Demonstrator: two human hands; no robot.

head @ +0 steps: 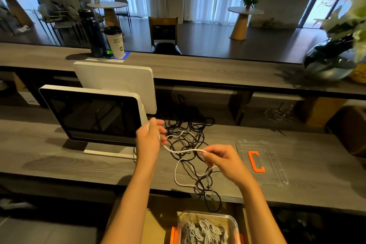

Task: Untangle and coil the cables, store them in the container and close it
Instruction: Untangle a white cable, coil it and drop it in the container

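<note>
Grey wood-grain counter [59, 156] across the foreground, higher bar shelf [217, 69] behind it, café room with round tables and curtained windows beyond. On the counter at left, a dark-screened monitor [93, 115] on a white stand, a second white panel [116, 83] back-to-back behind it.

Middle of the counter: tangle of black cables [188, 136], loops overlapping so thickly that single strands cannot be followed; some spill over the near edge and hang down. Threaded through them, a white cable [178, 172], its ends hard to make out among the black.

Left hand [150, 136] raised above the tangle, fingers curled round one part of the white cable. Right hand [219, 158] lower and to the right, pinching the same cable between thumb and fingertips. Stretch between the hands running roughly left to right, sagging slightly, higher at the left; below the right hand, a wide loop lying toward the near edge.

Right of the hands, flat on the counter: clear lid [277, 164] with an orange clip [256, 161], outline faint against the wood.

Below the counter edge, at the bottom border: clear container [233, 222] with orange latches, cut off by the frame, holding coils of pale grey cable [204, 232].

On the bar shelf: paper cup [115, 42], dark flask [93, 33], glass vase [330, 61] of blurred foliage at far right.
</note>
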